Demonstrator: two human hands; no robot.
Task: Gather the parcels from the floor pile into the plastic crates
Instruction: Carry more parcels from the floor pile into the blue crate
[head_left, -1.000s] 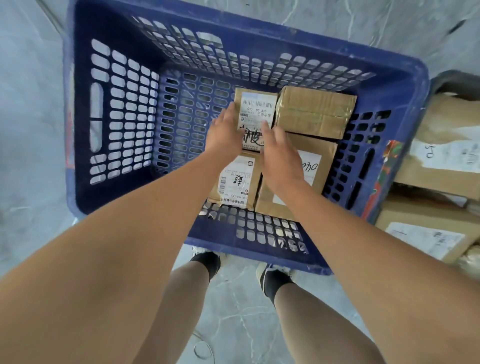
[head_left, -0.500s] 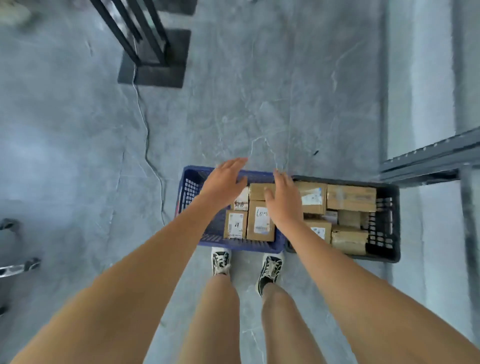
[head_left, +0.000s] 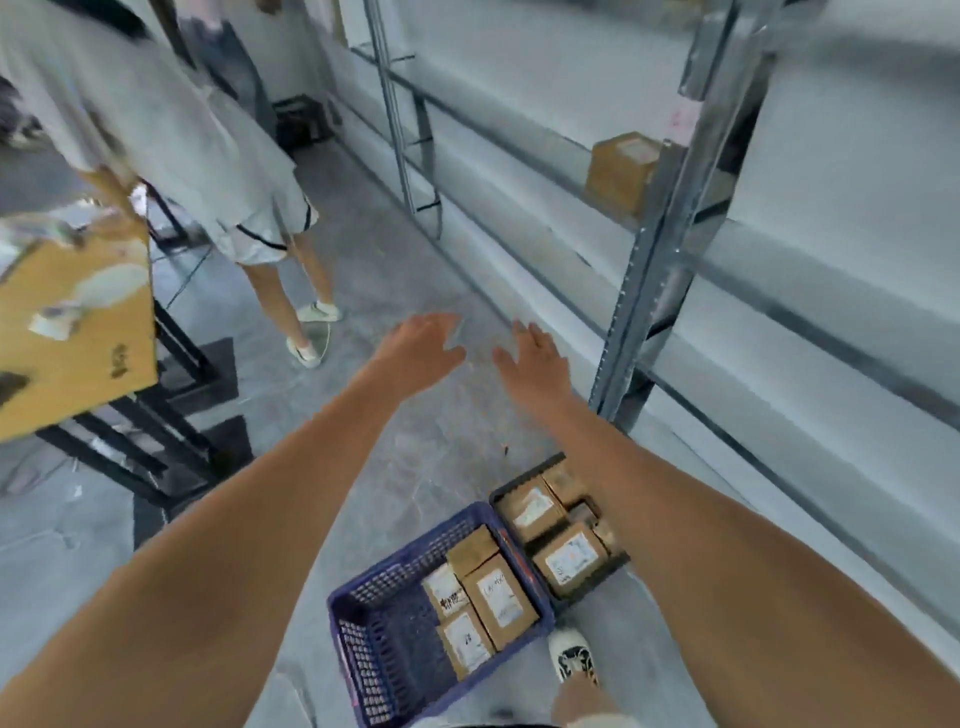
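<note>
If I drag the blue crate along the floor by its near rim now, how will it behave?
The blue crate probably slides easily: the grey floor looks smooth. Its parcels all sit at the right end, leaving the left empty, so it may swing or tip toward the loaded side. The perforated walls look stiff enough for a rim grip. It stands right against the black crate, which could snag.

The blue crate (head_left: 395, 623) at lower centre is perforated plastic; its parcels (head_left: 498, 597) are matt brown cardboard with white paper labels. The floor (head_left: 415, 441) is smooth grey, stone-like. The rack (head_left: 649, 270) at right is dull grey metal.
</note>
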